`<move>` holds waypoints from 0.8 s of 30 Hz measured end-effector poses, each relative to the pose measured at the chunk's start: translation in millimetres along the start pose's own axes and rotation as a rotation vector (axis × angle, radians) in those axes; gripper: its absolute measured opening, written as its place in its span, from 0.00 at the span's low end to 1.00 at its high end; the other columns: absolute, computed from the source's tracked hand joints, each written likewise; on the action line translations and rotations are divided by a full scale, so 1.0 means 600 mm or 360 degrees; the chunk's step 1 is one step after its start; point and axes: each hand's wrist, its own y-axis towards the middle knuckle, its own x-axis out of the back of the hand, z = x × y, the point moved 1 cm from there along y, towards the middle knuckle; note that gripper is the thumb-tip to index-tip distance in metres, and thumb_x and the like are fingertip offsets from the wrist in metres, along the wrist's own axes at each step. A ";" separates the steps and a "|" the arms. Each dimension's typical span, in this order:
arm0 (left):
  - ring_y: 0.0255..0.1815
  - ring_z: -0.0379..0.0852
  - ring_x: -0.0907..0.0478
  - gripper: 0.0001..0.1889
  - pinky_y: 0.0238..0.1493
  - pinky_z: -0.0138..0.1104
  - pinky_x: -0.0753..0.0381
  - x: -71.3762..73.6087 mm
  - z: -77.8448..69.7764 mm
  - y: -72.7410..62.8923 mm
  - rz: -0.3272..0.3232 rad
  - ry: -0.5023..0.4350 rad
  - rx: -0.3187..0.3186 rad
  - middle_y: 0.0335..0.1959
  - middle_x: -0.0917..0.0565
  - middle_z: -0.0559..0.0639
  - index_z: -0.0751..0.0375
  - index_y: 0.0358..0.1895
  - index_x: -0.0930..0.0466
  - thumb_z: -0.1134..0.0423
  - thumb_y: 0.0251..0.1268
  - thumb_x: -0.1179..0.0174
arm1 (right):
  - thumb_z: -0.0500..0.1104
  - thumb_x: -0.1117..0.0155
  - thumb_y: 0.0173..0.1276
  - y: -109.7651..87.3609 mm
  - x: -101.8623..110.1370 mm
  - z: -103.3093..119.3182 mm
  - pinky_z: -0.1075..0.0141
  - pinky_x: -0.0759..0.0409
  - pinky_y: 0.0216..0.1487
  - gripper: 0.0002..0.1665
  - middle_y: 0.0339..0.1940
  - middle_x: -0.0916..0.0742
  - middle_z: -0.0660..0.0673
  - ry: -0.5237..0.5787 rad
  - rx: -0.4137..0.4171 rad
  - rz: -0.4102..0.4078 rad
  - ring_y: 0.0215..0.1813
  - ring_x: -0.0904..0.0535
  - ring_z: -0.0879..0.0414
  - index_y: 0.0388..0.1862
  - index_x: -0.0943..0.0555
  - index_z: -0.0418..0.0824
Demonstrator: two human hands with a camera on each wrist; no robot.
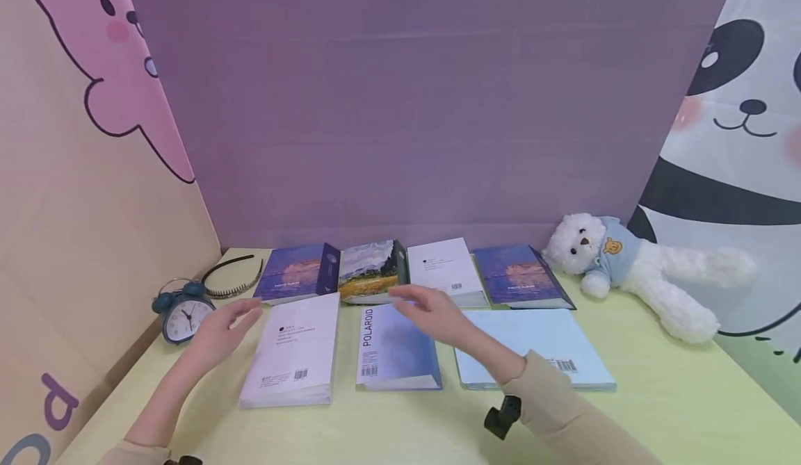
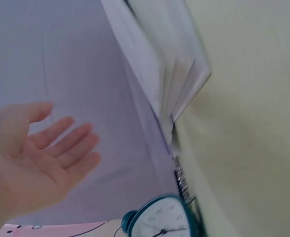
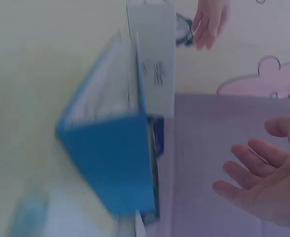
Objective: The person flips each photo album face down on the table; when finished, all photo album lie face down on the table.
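Note:
My left hand (image 1: 222, 329) hangs in the air with relaxed, spread fingers, holding nothing; it is between the blue alarm clock (image 1: 188, 316) and a white album (image 1: 293, 350) in the front row. My right hand (image 1: 432, 315), also bare of any object, reaches over the blue POLAROID album (image 1: 400, 354) at front middle. In the right wrist view its fingers (image 3: 253, 165) are loosely bent, off to the side of the blue album (image 3: 110, 168). The left wrist view gives the left palm (image 2: 41, 163) facing up, apart from the white album (image 2: 155, 59). A light blue album (image 1: 532, 343) lies under the right forearm.
Behind stand two purple-blue photo albums (image 1: 290, 270) (image 1: 516, 274), a landscape-painting album (image 1: 372, 270) and a white one (image 1: 444, 267). A headband (image 1: 234, 281) lies by the clock. A white plush bear (image 1: 638, 267) rests at the right, and a purple backdrop (image 1: 400, 103) rises behind the yellow table (image 1: 407, 430).

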 end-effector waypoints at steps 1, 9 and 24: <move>0.63 0.68 0.34 0.25 0.60 0.58 0.32 0.006 -0.001 0.001 -0.0046 0.0006 -0.0025 0.60 0.27 0.69 0.70 0.63 0.32 0.54 0.73 0.52 | 0.48 0.48 0.73 -0.005 0.020 -0.004 0.51 0.28 0.63 0.22 0.62 0.21 0.43 -0.0040 0.0033 -0.0051 0.64 0.28 0.46 0.62 0.26 0.42; 0.69 0.67 0.42 0.30 0.63 0.59 0.38 0.040 -0.009 0.017 -0.0167 0.0078 -0.0233 0.70 0.38 0.66 0.64 0.71 0.42 0.51 0.73 0.53 | 0.48 0.46 0.72 -0.060 0.176 -0.042 0.43 0.28 0.59 0.23 0.64 0.24 0.40 -0.0511 0.0183 -0.0326 0.69 0.34 0.41 0.63 0.27 0.42; 0.77 0.54 0.67 0.42 0.74 0.53 0.70 0.036 0.032 0.033 -0.0289 0.0835 -0.0401 0.76 0.55 0.61 0.56 0.75 0.53 0.39 0.64 0.48 | 0.56 0.36 0.61 -0.171 0.354 -0.158 0.37 0.65 0.72 0.45 0.74 0.39 0.35 -0.1374 0.0106 -0.0531 0.77 0.55 0.40 0.74 0.42 0.46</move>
